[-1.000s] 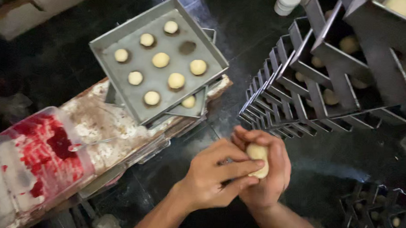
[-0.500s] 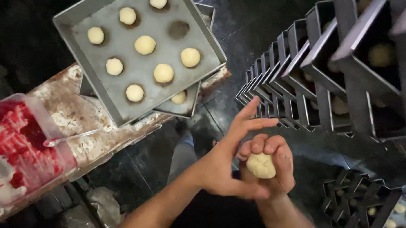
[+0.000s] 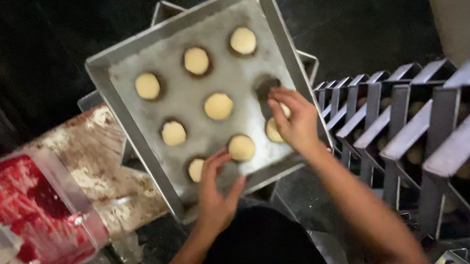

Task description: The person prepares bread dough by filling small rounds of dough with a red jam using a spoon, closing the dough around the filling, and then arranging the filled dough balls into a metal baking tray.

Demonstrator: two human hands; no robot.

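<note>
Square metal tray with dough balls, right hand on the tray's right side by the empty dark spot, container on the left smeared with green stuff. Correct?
Not quite: in the head view the container is smeared red, not green. The square metal tray, dough balls and right hand are as stated.

Both forearms are showing bare from wrist to elbow, with no sleeves, gloves, rings, watch or bands visible. The left hand (image 3: 216,192) and right hand (image 3: 294,122) are wearing nothing. A dark garment is covering the person's front below the arms.
</note>
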